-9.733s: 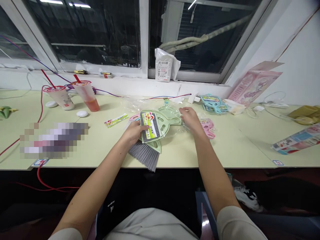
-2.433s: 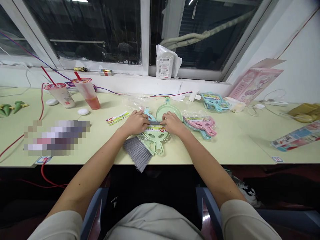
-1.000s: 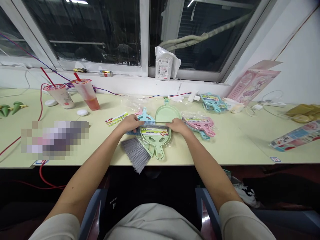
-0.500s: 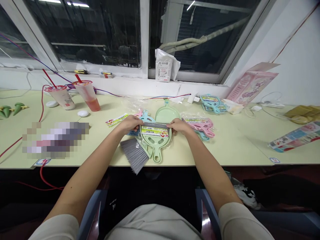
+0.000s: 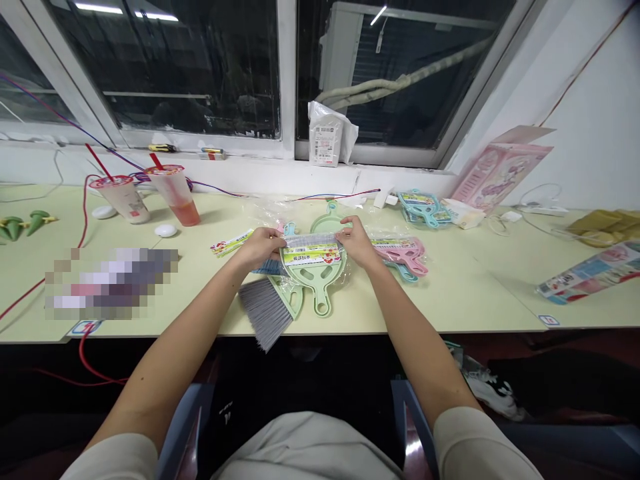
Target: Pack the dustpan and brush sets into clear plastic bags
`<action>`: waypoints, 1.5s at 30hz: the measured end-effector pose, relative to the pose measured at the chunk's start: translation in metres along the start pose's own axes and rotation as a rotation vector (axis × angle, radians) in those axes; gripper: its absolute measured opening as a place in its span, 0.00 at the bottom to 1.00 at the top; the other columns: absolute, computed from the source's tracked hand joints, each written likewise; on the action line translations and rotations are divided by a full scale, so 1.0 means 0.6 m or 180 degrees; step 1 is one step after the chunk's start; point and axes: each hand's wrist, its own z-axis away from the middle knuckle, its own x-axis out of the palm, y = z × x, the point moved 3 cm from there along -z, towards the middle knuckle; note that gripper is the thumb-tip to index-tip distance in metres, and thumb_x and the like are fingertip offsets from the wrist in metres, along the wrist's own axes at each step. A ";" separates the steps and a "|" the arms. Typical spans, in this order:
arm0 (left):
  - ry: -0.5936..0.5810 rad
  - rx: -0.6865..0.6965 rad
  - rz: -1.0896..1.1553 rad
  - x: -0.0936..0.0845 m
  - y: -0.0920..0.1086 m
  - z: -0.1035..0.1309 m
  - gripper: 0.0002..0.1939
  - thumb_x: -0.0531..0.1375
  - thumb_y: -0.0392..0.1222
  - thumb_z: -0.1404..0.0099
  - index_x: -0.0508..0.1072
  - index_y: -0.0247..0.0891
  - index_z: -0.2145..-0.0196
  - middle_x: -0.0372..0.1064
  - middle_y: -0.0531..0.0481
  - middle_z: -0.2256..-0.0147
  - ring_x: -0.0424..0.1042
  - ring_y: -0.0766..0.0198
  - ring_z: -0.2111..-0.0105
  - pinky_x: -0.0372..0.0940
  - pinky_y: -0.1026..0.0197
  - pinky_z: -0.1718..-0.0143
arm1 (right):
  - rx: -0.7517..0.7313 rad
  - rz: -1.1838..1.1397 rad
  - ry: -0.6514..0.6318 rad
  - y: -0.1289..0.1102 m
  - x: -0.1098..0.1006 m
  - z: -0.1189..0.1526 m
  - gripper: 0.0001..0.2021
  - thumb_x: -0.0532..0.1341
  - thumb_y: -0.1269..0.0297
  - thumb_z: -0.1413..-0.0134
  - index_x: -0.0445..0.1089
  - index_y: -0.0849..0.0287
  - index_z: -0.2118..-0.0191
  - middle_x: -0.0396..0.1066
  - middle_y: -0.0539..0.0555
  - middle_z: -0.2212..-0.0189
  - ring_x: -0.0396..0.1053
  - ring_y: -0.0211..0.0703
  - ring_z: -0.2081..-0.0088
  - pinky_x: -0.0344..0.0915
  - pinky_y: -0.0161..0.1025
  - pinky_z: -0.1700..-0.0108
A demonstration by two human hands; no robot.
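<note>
A light green dustpan [image 5: 321,277] in a clear plastic bag, with a colourful label card [image 5: 313,255], is between my hands, its handle towards me. My left hand [image 5: 261,248] grips the left top corner of the bagged dustpan. On the opposite corner, my right hand [image 5: 357,243] has its thumb on the plastic and its index finger raised; its lower fingers are partly hidden. A green brush with grey bristles [image 5: 265,312] lies left of the dustpan, jutting over the table edge. Behind them rests another green dustpan [image 5: 330,217].
Bagged pink dustpan sets [image 5: 407,252] lie to the right, with blue ones [image 5: 425,208] farther back. Label cards [image 5: 230,243] lie left. Two drink cups [image 5: 175,197] with straws stand back left. A red cable [image 5: 83,220] crosses the table's left side. A pink box [image 5: 505,170] leans by the wall.
The bagged dustpan has tilted and shifted slightly right, and the grey strip along its top now looks like pale, clear plastic. My right index finger has lifted off the edge.
</note>
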 end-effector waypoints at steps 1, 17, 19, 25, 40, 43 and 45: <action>-0.0015 -0.0014 0.0049 0.001 0.000 0.000 0.07 0.70 0.31 0.45 0.74 0.36 0.71 0.76 0.45 0.71 0.78 0.58 0.71 0.75 0.53 0.64 | -0.0040 -0.0083 0.0055 0.003 0.001 -0.003 0.18 0.62 0.64 0.49 0.60 0.52 0.51 0.66 0.42 0.73 0.69 0.39 0.68 0.64 0.34 0.63; -0.0065 -0.0077 0.0682 0.012 0.012 0.011 0.04 0.68 0.30 0.41 0.76 0.30 0.68 0.78 0.41 0.69 0.79 0.60 0.70 0.78 0.56 0.63 | 0.1277 -0.1147 -0.0290 -0.009 -0.001 0.039 0.18 0.69 0.48 0.42 0.71 0.57 0.55 0.78 0.54 0.69 0.77 0.48 0.70 0.74 0.41 0.71; -0.0052 -0.0098 0.0743 0.017 0.010 0.008 0.04 0.68 0.31 0.40 0.77 0.29 0.67 0.79 0.41 0.68 0.79 0.60 0.70 0.77 0.58 0.65 | 0.1481 -0.1246 -0.0573 -0.014 -0.010 0.062 0.20 0.72 0.51 0.44 0.70 0.57 0.55 0.78 0.56 0.69 0.77 0.49 0.71 0.76 0.44 0.72; -0.0353 -0.0065 0.0951 0.056 0.028 0.002 0.06 0.68 0.35 0.33 0.76 0.29 0.64 0.79 0.40 0.66 0.80 0.61 0.67 0.78 0.61 0.62 | 0.1286 -0.1201 -0.0587 -0.043 -0.055 0.097 0.15 0.73 0.65 0.45 0.70 0.59 0.56 0.79 0.56 0.68 0.73 0.42 0.78 0.70 0.38 0.81; -0.0182 0.0119 0.0540 0.012 -0.011 0.001 0.12 0.67 0.34 0.35 0.70 0.34 0.56 0.78 0.42 0.66 0.81 0.57 0.71 0.79 0.52 0.64 | 0.1954 -0.0687 0.0342 0.039 -0.373 -0.023 0.04 0.63 0.79 0.35 0.72 0.65 0.58 0.77 0.54 0.74 0.73 0.35 0.80 0.71 0.26 0.80; -0.0092 0.0200 0.0470 0.006 -0.018 -0.005 0.10 0.66 0.35 0.36 0.70 0.34 0.58 0.76 0.45 0.68 0.80 0.59 0.74 0.78 0.54 0.68 | 0.2093 -0.0380 0.0281 0.058 -0.384 -0.041 0.05 0.64 0.78 0.35 0.75 0.67 0.56 0.78 0.55 0.75 0.73 0.36 0.80 0.73 0.27 0.79; -0.0079 0.0216 0.0412 0.007 -0.019 -0.003 0.11 0.66 0.35 0.37 0.70 0.34 0.58 0.76 0.46 0.69 0.79 0.60 0.74 0.77 0.55 0.69 | 0.2082 -0.0137 0.0264 0.066 -0.380 -0.048 0.07 0.69 0.76 0.39 0.75 0.68 0.56 0.79 0.57 0.74 0.75 0.37 0.79 0.75 0.29 0.78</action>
